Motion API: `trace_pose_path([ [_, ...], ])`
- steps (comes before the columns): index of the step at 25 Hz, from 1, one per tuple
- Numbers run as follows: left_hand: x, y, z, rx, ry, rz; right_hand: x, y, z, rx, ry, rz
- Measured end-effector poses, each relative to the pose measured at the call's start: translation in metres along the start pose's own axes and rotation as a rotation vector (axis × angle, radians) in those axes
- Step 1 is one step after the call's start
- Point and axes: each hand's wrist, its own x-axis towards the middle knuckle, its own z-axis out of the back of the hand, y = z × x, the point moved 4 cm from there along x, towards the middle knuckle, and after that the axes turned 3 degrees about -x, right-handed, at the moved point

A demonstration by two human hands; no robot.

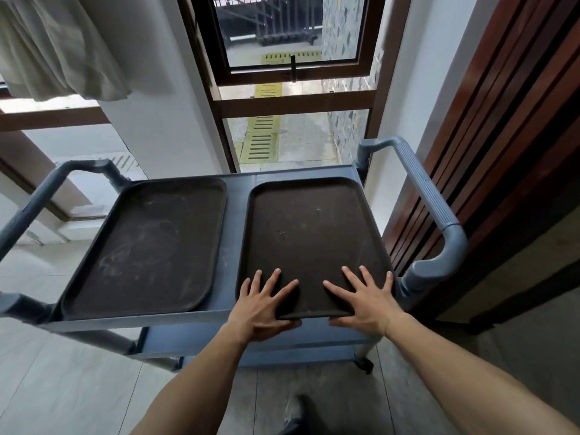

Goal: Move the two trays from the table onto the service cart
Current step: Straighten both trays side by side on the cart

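Observation:
Two dark brown trays lie side by side on the top shelf of the grey-blue service cart [237, 196]. The left tray [147, 246] rests flat with nothing touching it. The right tray [310, 240] has its near edge jutting a little past the cart's front rim. My left hand [263, 302] grips that near edge at the left, fingers spread on top and thumb underneath. My right hand [365, 301] grips the same edge at the right in the same way.
The cart has a ribbed handle on the right [430, 208] and another on the left [47, 196], with a lower shelf [251, 337] beneath. A window [292, 73] stands behind, a wooden slatted door [502, 136] at right, a curtain [59, 48] at upper left.

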Motion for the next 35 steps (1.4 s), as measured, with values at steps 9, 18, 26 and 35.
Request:
trace_pose_path([
  [9,0.057,0.019,0.022,0.030,0.022,-0.009,0.049,-0.017,0.018,-0.002,-0.037,-0.009],
  [18,0.085,0.026,0.005,0.046,0.047,-0.031,0.069,-0.019,0.008,-0.034,-0.039,-0.035],
  [26,0.086,0.024,0.002,0.048,0.070,0.001,0.064,-0.013,-0.001,0.092,0.048,-0.034],
  [35,0.055,0.003,0.001,-0.019,0.273,0.045,0.046,-0.020,-0.010,0.026,0.106,0.052],
])
